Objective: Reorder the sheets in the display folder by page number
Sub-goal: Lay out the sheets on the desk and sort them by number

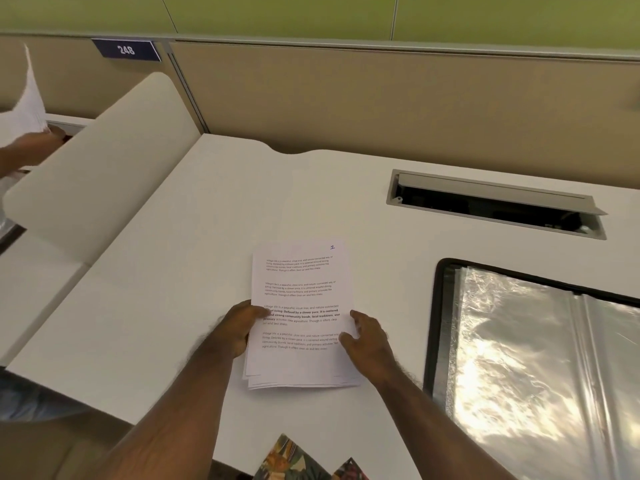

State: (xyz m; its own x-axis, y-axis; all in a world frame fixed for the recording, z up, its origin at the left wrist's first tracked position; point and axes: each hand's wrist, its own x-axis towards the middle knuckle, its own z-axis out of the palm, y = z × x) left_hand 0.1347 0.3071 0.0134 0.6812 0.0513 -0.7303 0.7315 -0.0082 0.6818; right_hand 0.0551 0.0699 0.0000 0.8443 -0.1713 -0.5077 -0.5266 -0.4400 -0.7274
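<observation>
A stack of printed sheets (301,289) lies on the white desk (180,289) in front of me, the top page marked with a handwritten number at its upper right. My left hand (239,329) holds the stack's left edge, thumb on top. At the right edge my right hand (367,337) rests against the stack with its fingers on the paper. The display folder (540,358) lies open to the right, its black border and shiny clear sleeves showing.
An open cable tray (495,206) is set into the desk behind the folder. A curved beige divider (104,174) stands at the left; beyond it another person's hand (31,147) holds papers. A beige partition wall runs along the back.
</observation>
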